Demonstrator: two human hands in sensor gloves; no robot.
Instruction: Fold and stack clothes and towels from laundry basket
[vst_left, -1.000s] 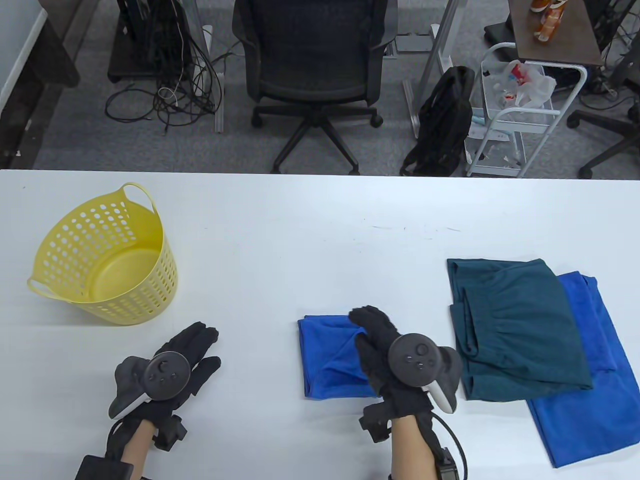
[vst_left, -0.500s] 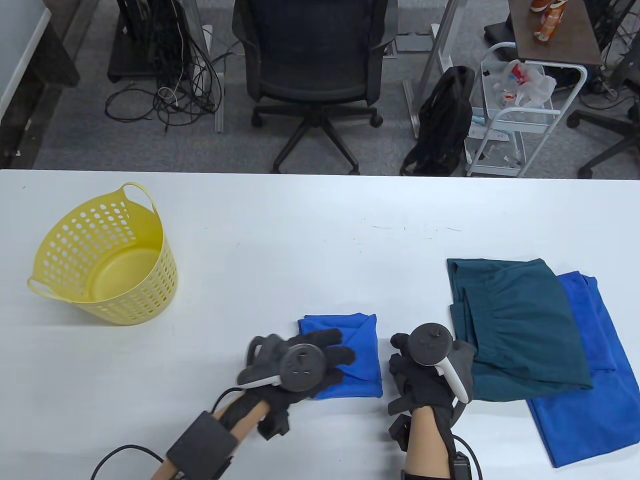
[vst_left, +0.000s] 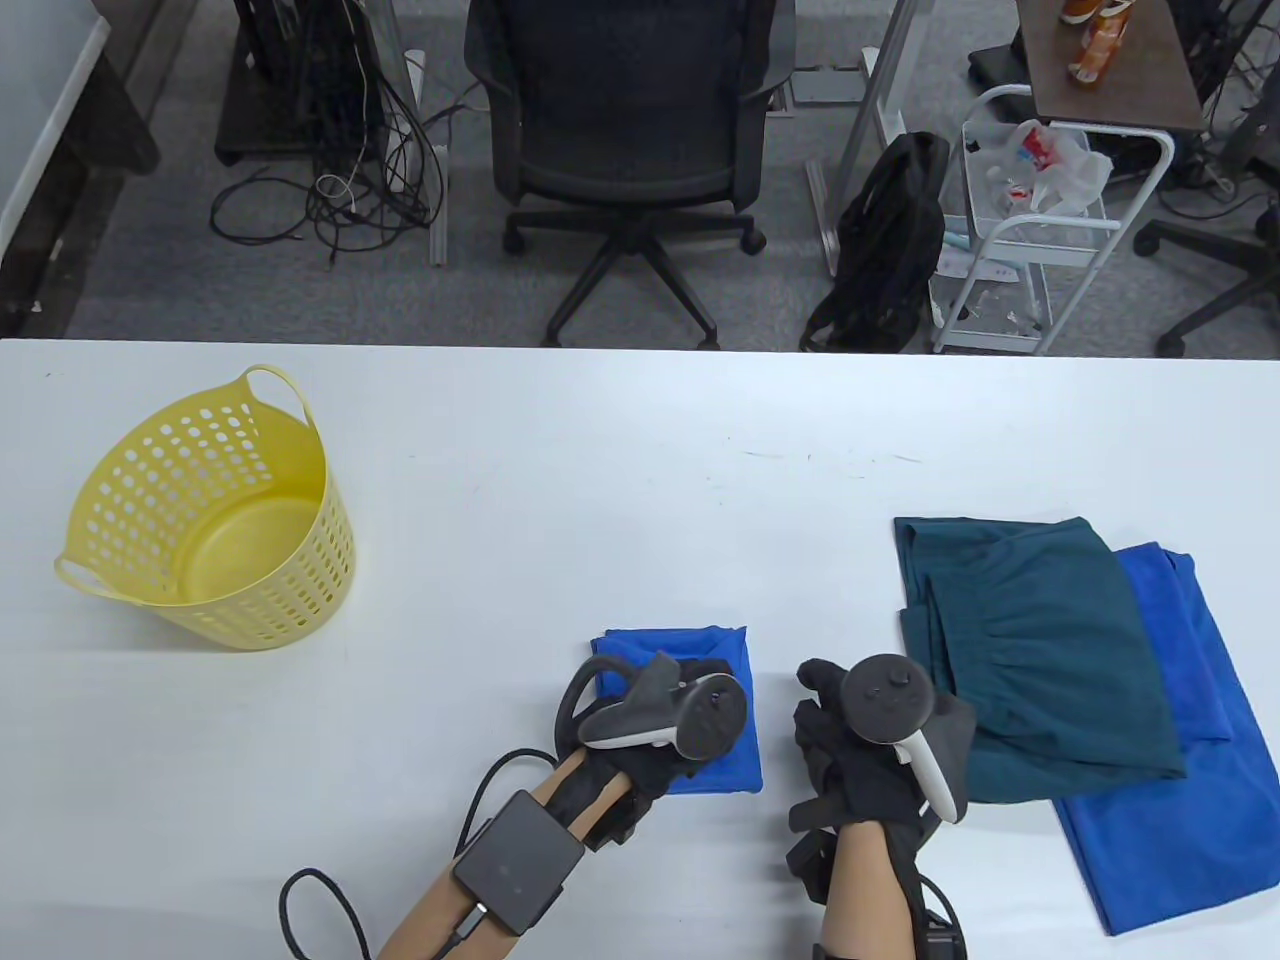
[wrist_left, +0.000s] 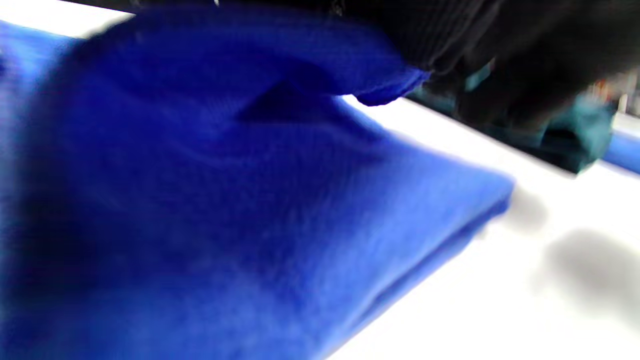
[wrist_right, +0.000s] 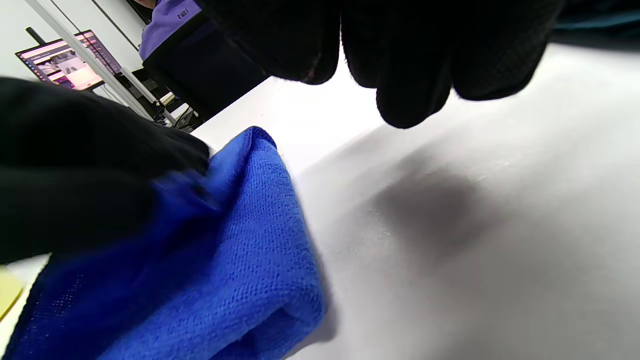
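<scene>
The small folded bright-blue towel (vst_left: 735, 655) is gripped at its top layer by the left hand (vst_left: 655, 725). Just right of it, nothing is held by the loosely curled right hand (vst_left: 860, 750), beside the folded teal garment (vst_left: 1040, 650).

Beyond the white table (vst_left: 600, 480) — an office chair (vst_left: 628, 150), a wire cart (vst_left: 1040, 240).

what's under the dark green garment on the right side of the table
A blue towel lies under the green garment, sticking out at its right and near sides. How far the towel reaches beneath is covered.
</scene>
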